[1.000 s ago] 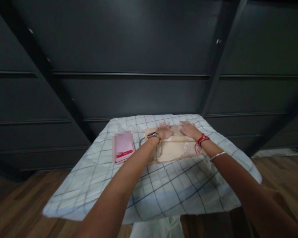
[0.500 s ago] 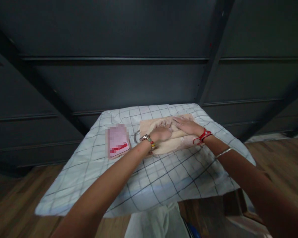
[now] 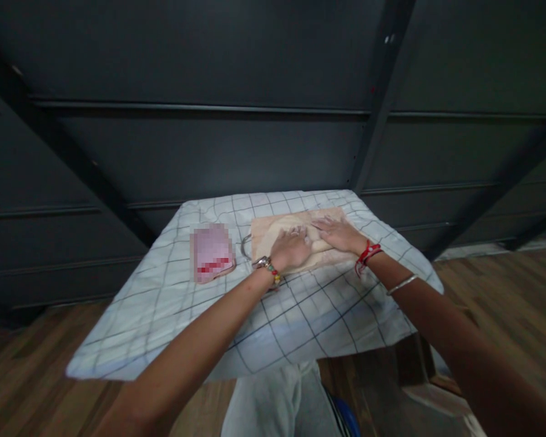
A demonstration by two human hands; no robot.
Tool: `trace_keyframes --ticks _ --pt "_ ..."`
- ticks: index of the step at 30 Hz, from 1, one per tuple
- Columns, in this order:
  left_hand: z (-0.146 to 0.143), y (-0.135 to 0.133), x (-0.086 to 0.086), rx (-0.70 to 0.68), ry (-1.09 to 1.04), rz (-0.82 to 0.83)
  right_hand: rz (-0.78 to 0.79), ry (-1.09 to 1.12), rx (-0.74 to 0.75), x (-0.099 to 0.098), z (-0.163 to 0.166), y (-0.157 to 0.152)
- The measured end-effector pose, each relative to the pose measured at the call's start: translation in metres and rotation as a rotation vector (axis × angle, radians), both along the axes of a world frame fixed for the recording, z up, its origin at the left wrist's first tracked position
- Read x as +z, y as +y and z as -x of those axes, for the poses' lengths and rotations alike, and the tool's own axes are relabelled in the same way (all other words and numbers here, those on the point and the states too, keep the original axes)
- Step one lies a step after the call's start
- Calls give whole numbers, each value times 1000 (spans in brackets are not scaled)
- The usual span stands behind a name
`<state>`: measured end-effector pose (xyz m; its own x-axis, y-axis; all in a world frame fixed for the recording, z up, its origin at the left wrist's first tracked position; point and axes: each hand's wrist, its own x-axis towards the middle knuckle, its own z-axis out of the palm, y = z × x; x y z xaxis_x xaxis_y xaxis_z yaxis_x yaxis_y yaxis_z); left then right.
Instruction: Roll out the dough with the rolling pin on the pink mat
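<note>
A flattened, cream-coloured dough (image 3: 275, 233) lies on a light wooden board (image 3: 258, 229). My left hand (image 3: 292, 246) rests on its near middle part, palm down, with fingers stretched over the surface. My right hand (image 3: 339, 233) lies flat on the right part of the dough, fingers spread and pointing left. White flour dusts the fingers of both hands. Between the hands the dough bulges in a soft fold.
A checked cloth (image 3: 300, 328) covers the small table. Left of the board lies a pink, blurred-out flat object (image 3: 212, 252). A curved metal loop (image 3: 245, 246) shows at the board's left edge. A dark panelled wall (image 3: 236, 158) stands behind.
My left hand has moved from the curled dough onto its nearer part, and its fingers are more stretched out. The near flap of dough is now less visible. The view has shifted slightly.
</note>
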<state>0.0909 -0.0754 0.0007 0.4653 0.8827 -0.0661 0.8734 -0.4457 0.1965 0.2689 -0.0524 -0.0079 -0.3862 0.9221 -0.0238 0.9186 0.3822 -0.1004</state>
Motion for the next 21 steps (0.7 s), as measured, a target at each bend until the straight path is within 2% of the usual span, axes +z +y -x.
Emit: trace_keyframes --ticks 6,15,18,21 --pt "-4 -18 -2 7 19 -99 -47 -38 10 0 -1 -12" --pt "-20 -63 -26 81 35 -493 -233 -43 53 -11 -11 -39" --pt "-22 -74 -33 63 16 -527 -283 -24 60 -17 -15 -49" --pt "-19 -81 -34 -11 7 -515 -331 -16 83 -23 -22 -57"
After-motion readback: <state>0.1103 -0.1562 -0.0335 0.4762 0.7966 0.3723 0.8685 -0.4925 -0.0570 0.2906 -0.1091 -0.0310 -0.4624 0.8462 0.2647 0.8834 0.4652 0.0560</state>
